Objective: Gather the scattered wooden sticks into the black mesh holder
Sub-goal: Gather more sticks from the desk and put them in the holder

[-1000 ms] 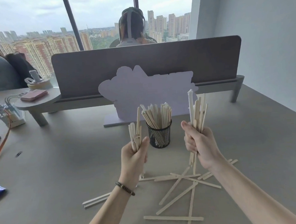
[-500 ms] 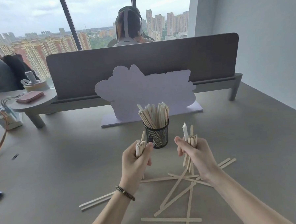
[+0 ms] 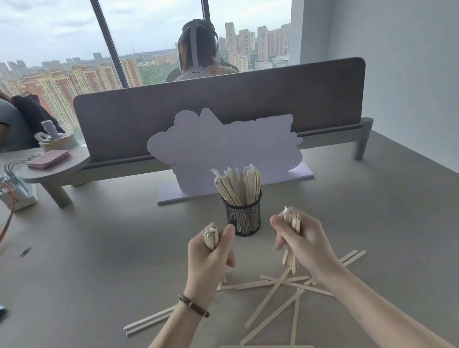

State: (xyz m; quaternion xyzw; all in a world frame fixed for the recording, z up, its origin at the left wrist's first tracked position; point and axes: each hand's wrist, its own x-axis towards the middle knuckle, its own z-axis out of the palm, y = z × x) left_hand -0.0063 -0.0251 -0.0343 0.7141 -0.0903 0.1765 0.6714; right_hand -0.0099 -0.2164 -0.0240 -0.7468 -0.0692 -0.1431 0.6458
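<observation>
Head view: a bundle of pale flat wooden sticks (image 3: 211,237) is gripped in the left hand (image 3: 210,260) and another in the right hand (image 3: 301,243), just before the already well-filled black mesh cylindrical holder (image 3: 243,215); perhaps a dozen loose sticks (image 3: 273,300) are left on the grey table (image 3: 94,260).

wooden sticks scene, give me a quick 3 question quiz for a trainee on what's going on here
1. True or false: the black mesh holder already has sticks standing in it.
2. What does the left hand grip? A) a pen B) a bundle of sticks C) nothing
3. Fill in: loose sticks lie on the table on the side of the holder ____ to the person.

Key: 1 true. 2 B; the right hand grips a bundle of sticks too. 3 nearer.
</observation>
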